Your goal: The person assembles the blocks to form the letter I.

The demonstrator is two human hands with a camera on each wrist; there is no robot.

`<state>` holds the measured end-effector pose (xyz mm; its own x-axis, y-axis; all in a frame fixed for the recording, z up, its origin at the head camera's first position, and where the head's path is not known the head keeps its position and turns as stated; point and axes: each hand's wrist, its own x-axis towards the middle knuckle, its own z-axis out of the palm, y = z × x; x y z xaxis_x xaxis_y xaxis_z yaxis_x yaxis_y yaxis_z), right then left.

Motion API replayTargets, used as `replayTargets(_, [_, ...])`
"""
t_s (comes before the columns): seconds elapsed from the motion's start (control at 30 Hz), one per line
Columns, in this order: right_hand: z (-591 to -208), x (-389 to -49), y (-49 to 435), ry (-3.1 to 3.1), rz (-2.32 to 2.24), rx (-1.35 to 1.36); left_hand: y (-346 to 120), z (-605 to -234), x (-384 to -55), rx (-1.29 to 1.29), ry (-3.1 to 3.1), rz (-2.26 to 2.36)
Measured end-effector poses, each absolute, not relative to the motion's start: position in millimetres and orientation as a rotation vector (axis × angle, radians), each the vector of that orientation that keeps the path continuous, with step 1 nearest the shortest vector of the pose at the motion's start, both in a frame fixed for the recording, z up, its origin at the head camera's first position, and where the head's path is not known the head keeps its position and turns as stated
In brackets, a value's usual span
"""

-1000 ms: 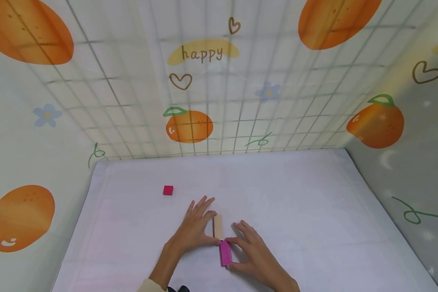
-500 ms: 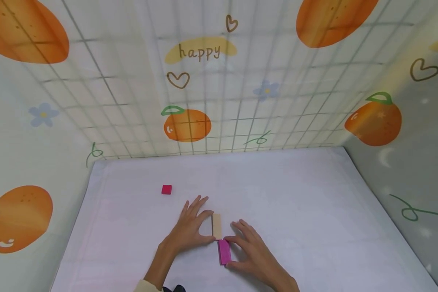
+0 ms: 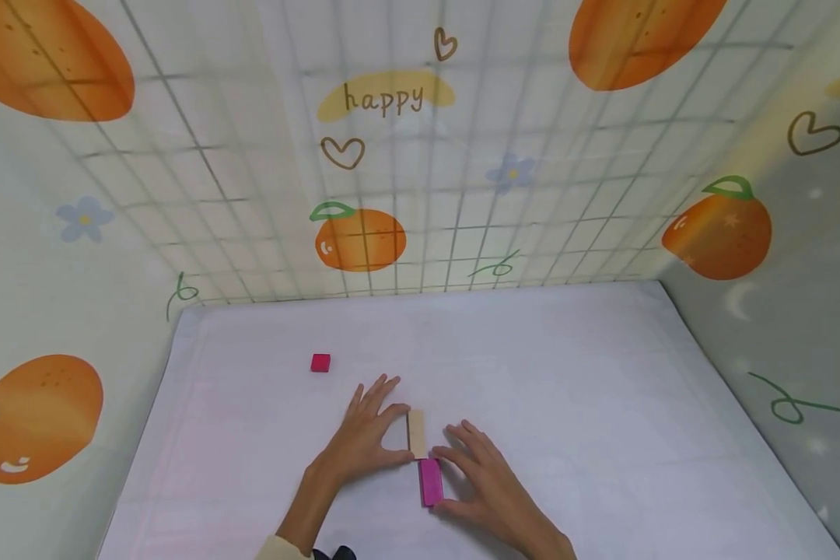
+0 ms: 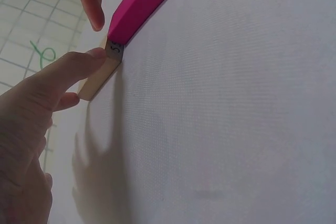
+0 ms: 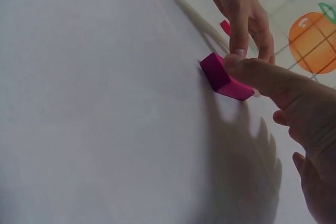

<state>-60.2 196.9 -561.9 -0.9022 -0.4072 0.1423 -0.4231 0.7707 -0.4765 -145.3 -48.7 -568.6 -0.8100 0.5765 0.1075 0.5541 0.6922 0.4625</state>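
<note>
A plain wooden block and a magenta block lie end to end on the white surface, the magenta one nearer to me and slightly offset to the right. My left hand pinches the wooden block lengthwise, index finger at its far end and thumb at its near end. Dark marks show on the wooden block's near end in the left wrist view. From the right side, my right hand spans the magenta block between index fingertip and thumb. In the right wrist view the thumb overlaps the magenta block and hides part of it.
A small red block lies farther back on the left. The white table surface is bordered by cloth walls printed with oranges, hearts and a grid. A dark object shows at the bottom edge beside the left sleeve.
The whole view has shifted slightly. My left hand has drawn a little left, and its thumb no longer overlaps the seam between the blocks. The right index fingertip has lifted slightly off the magenta block's far corner.
</note>
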Motion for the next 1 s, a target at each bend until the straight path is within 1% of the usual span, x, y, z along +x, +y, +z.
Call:
replayTargets(0.73, [-560.2, -61.3, 203.2, -2.952, 0.788, 0.641, -41.6, -566.1, -146.9, 0.949, 2.813, 0.763])
replayTargets(1.0, [-560.3, -60.9, 203.4, -2.959, 0.786, 0.634, -39.3, -572.4, -148.8, 0.950, 2.823, 0.742])
